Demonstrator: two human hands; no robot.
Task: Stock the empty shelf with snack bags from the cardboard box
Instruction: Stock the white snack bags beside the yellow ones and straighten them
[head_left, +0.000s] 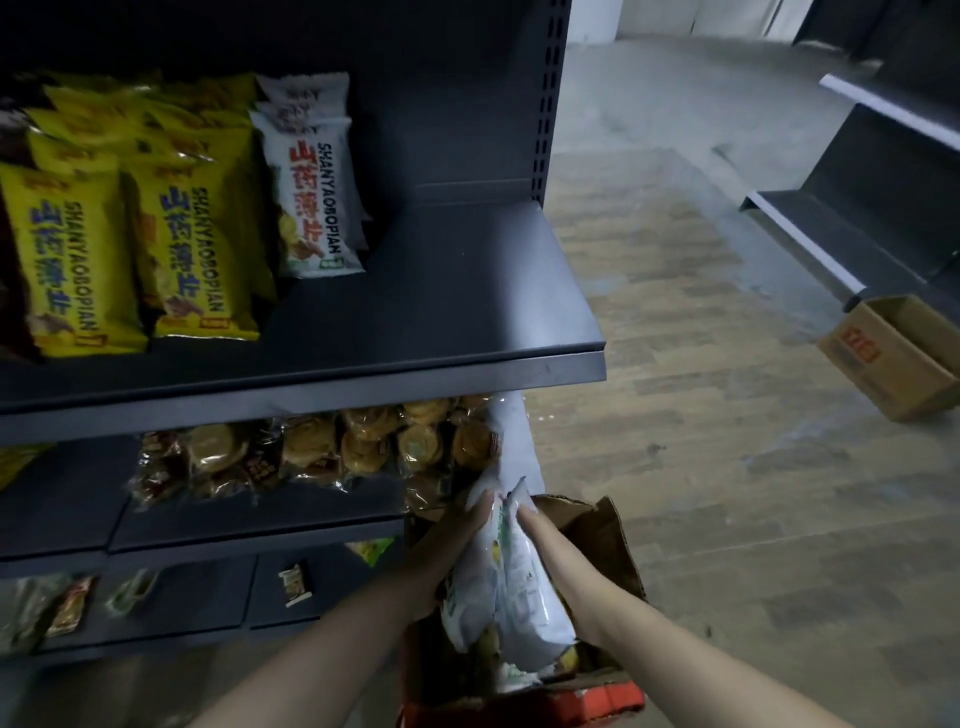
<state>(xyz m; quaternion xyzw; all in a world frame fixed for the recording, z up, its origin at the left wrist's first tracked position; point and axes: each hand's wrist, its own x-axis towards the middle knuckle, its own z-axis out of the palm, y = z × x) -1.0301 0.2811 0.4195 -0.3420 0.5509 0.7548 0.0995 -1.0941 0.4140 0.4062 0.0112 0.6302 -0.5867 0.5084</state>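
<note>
Grey shelf is being stocked from a box low beside it, over which white bags are being gripped between left hand and right hand, fingers curled on their tops, ideally being raised together, uncrushed, to its bare right end.

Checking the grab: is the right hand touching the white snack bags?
Touching. The head view shows the right hand gripping the white snack bags from their right side.

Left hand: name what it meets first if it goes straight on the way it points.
The left hand grips the white snack bags; carrying them onward, it would likely reach the clear pastry bags next, though depth is unclear.
</note>
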